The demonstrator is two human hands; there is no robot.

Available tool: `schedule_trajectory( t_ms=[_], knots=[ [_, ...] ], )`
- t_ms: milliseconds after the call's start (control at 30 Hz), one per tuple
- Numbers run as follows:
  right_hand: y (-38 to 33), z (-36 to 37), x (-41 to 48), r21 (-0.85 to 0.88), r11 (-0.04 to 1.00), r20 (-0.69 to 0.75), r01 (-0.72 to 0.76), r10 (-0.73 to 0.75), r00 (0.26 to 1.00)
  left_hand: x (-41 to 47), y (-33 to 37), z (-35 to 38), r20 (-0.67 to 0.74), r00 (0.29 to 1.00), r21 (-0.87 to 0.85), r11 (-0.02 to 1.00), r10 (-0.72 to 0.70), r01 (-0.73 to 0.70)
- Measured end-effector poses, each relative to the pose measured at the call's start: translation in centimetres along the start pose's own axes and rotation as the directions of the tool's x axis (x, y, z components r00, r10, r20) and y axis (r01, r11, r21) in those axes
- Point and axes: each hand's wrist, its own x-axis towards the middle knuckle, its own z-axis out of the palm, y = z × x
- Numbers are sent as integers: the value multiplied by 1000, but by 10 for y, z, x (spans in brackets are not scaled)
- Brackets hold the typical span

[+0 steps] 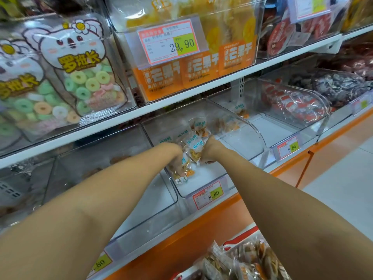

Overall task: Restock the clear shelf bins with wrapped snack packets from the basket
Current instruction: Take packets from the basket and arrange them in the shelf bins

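Inside the bin point(253, 128) behind the price tag point(209, 194), left hand point(178, 161) and right hand point(210, 152) each clutched packets point(193, 149) bunched between them.

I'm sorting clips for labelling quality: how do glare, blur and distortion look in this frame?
Head view: even light; wide-angle distortion bows the white shelf edge; glare streaks the clear bin walls; the snack packets between the left hand and right hand look soft; the 29.90 price tag is legible.
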Motion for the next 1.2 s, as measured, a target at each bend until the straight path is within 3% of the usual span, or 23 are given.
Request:
schedule_trajectory(
  t_ms=[133,200,333,400,467,533,600,667,767,833,933,1067,1200],
  knots=[
    [7,-18,-16,-5,999,-54,44,-44,998,-2,-5,-6,-210,977,71,996,-31,47],
    [16,-25,-34,-26,991,-114,135,-137,984,-7,-6,-6,-231,972,63,997,-32,48],
    [38,-36,-83,-58,947,-261,317,-321,910,-26,-5,-5,-286,958,84,996,-11,36],
    [51,-39,-107,-24,927,-355,374,-357,864,-36,-4,-2,-400,916,-27,1000,-14,4],
    [64,-38,-132,-1,924,-357,382,-357,863,-51,0,5,-576,816,-224,970,-53,-96],
    [80,-30,-152,-13,936,-263,351,-342,902,-77,7,20,-752,656,-319,905,-63,-279],
    [96,-7,-162,-101,950,-79,295,-303,950,-112,22,48,-866,499,-309,808,-21,-501],
    [109,24,-167,-196,944,149,267,-241,959,-143,38,83,-898,439,-278,729,34,-626],
    [126,71,-179,-247,934,375,259,-154,914,-154,65,143,-787,604,-378,676,126,-633],
    [135,93,-186,-271,921,440,279,-139,887,-140,78,179,-650,725,-462,639,227,-615],
    [145,119,-192,-299,910,480,286,-116,870,-120,89,222,-431,842,-519,674,326,-526],
    [156,125,-198,-298,916,396,268,-136,908,-120,92,256,-239,908,-717,567,345,-405],
    [148,98,-202,-58,979,340,198,-167,925,-128,81,248,-270,923,-818,441,273,-370]
  ],
)
